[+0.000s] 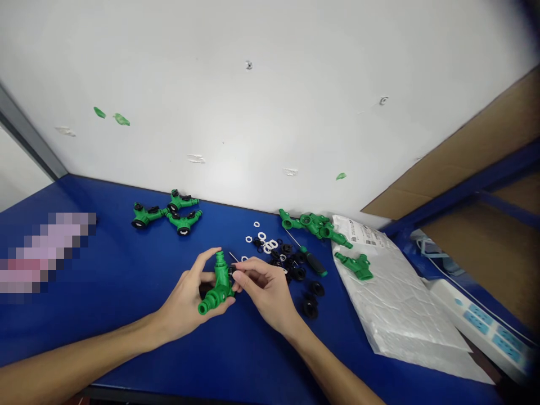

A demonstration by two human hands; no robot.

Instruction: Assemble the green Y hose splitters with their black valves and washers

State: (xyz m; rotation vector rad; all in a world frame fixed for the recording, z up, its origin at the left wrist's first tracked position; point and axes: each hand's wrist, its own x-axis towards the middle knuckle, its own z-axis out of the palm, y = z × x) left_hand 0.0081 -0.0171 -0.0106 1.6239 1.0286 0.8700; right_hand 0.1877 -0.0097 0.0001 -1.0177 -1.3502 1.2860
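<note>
My left hand (pixel 183 298) is closed around a green Y-shaped hose connector (pixel 220 281), thumb and fingers on either side of it. Against the connector's right side, my right hand (pixel 269 289) pinches a small black part (pixel 232 270), mostly covered by the fingertips. A thin metal rod (pixel 233 256) shows just above the right fingers; its other end is hidden. Beyond the right hand lie white rings (pixel 270 245) and black fittings (pixel 297 273) in a loose pile. A screwdriver (pixel 314 262) with a black and green handle rests beside them.
Three green connectors (pixel 184 221) with black parts fitted stand at the back left. More green connectors (pixel 314 224) are heaped at the back right, and a single one (pixel 358 266) sits on a white padded bag (pixel 405 315). A power strip (pixel 476 323) lies farther right.
</note>
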